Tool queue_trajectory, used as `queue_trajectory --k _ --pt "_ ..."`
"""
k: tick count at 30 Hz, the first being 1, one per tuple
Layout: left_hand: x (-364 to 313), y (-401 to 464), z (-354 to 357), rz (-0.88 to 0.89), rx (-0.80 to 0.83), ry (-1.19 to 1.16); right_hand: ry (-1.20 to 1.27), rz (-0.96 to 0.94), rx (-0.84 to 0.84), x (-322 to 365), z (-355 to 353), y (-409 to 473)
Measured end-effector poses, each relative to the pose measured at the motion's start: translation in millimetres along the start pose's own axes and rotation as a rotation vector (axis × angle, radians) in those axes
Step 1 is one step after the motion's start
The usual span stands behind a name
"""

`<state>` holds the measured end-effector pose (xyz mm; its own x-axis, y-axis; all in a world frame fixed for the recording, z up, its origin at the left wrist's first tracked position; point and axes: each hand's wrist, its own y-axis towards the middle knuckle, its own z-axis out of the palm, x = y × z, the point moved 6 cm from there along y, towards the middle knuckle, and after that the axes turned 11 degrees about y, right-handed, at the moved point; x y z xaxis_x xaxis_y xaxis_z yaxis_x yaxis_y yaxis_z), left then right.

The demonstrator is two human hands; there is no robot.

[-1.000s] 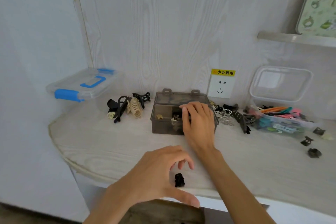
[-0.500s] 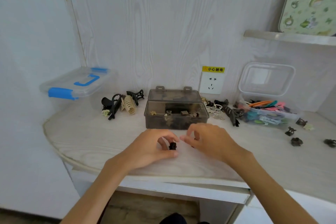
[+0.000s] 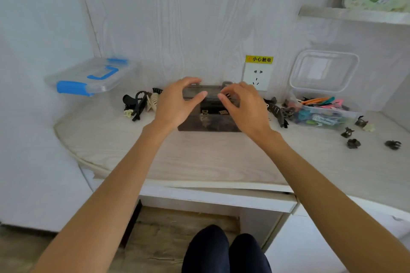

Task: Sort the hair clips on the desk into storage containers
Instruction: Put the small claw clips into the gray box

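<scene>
Smoky translucent box (image 3: 208,122), small clips inside, both hands over its lid

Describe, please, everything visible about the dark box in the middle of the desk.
The dark box is a smoky, see-through plastic case standing on the pale desk near the wall socket. Its hinged lid stands partly raised, with two small tabs on its top edge. Small clips lie inside. The left hand and the right hand reach to the lid; whether they touch it is unclear.
</scene>
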<state>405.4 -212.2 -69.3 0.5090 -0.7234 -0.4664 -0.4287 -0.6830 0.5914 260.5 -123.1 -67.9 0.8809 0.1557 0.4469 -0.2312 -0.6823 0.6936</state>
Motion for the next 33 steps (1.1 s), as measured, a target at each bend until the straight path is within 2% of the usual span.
queue_trajectory --k 2,3,5,7,9,11,13,15,17,19,26,29,31,33 --pt "15 -2 -10 -0.042 -0.020 0.031 -0.090 0.050 0.145 -16 17 4" --pt "27 -6 -22 -0.084 -0.097 0.038 -0.109 0.064 0.164 -20 20 3" --pt "62 -19 -51 -0.204 -0.296 0.061 -0.079 0.068 0.099 -19 19 3" --pt "96 -35 -71 -0.340 -0.393 0.130 -0.013 0.025 0.030 -1 19 -1" --pt "119 -44 -72 -0.377 -0.309 0.250 0.053 -0.070 0.010 30 26 -5" --pt "134 -50 -58 -0.345 -0.090 0.359 0.099 -0.198 0.042 66 44 -8" --pt "143 -56 -39 -0.307 0.129 0.476 0.099 -0.269 0.199 98 74 -9" --pt "148 -58 -33 -0.290 0.194 0.524 0.041 -0.212 0.405 112 111 -9" --pt "147 -58 -36 -0.306 0.142 0.530 -0.069 -0.115 0.571 112 140 -7" --pt "147 -59 -42 -0.345 0.076 0.557 -0.167 -0.071 0.654 109 162 -3" --pt "150 -62 -49 -0.364 -0.019 0.440 -0.355 -0.056 0.748 102 202 -1" --pt "146 -62 -55 -0.347 -0.086 0.382 -0.288 -0.038 0.794 101 195 -2" --pt "138 -61 -59 -0.318 -0.149 0.309 -0.217 -0.082 0.743 105 181 7" --pt "131 -61 -63 -0.297 -0.207 0.269 -0.183 -0.135 0.607 108 164 31"
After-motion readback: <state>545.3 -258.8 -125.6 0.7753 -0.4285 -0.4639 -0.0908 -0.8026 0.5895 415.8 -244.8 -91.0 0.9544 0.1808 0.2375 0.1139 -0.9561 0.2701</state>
